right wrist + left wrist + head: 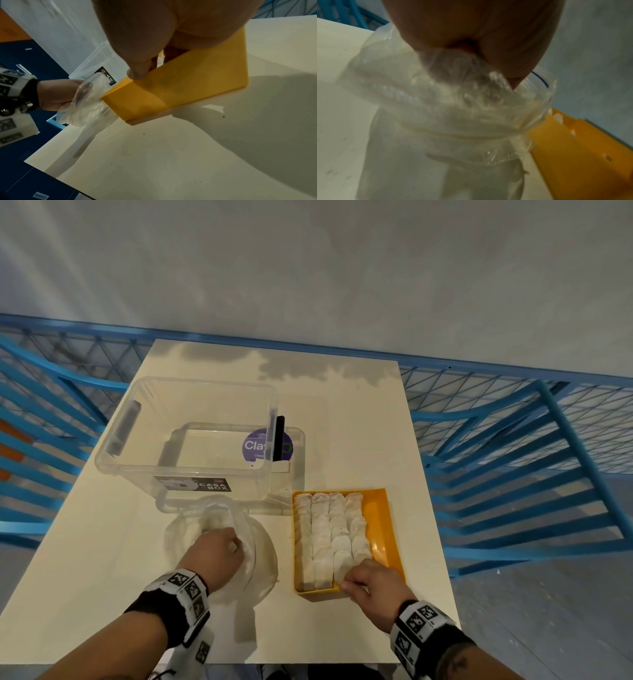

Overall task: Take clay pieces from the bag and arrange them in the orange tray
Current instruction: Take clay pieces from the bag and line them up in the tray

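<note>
left hand [215, 553] gripping bag [239, 542] mouth, film bunched in fist | right hand [368, 580] at tray [383, 529] near end, fingers curled on a clay piece [342, 563], fourth row | clay likely soft, light, dents easily: pinch by edges | bag thin, slippery: hold at rim

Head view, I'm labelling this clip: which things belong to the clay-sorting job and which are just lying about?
In the job:
- plastic bag, gripped by the left hand
- orange tray
- clay pieces in rows
- right hand at the tray's near end

Lying about:
- clear storage box
- its lid underneath
</note>
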